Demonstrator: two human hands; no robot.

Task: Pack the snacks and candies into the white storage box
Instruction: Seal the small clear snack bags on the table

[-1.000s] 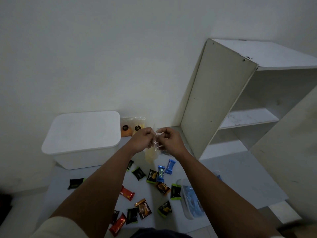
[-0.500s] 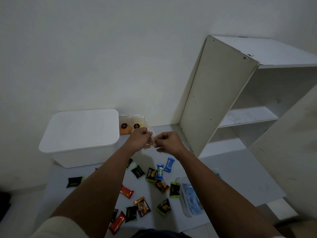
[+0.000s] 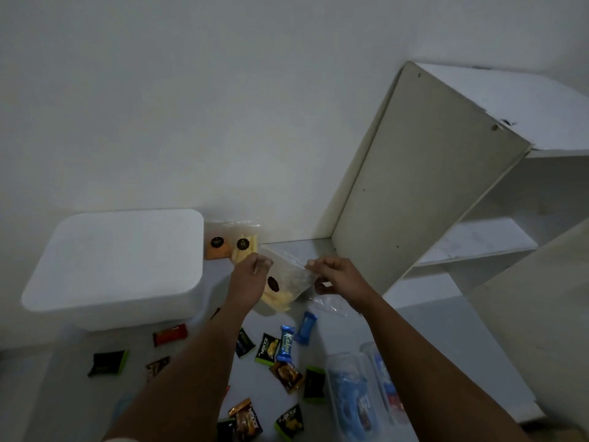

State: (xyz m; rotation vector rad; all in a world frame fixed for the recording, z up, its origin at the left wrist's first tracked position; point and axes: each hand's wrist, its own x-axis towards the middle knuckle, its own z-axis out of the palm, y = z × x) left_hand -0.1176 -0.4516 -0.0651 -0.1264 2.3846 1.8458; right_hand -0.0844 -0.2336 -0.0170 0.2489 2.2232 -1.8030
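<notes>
Nearest the camera, small wrapped candies (image 3: 288,374) lie scattered on the white bench (image 3: 446,362), black, green, orange and brown wrappers, plus two blue ones (image 3: 294,338) side by side near the middle. To the right, a clear plastic container (image 3: 350,397) with blue contents, lying on the bench. Both forearms reach forward over the candies. Left hand (image 3: 250,277) fingers curled, pinching the left top edge of a clear snack bag (image 3: 285,287) with yellow sticks and a dark round sticker. Right hand (image 3: 336,277) fingers curled, pinching the bag's right edge; bag is held up above the bench, between the hands. Left of the hands, the white storage box (image 3: 118,266) sits on the bench, lid on. Just right of it, two more clear snack bags (image 3: 231,240) stand against the wall. Far right, a white shelf unit (image 3: 446,193).
</notes>
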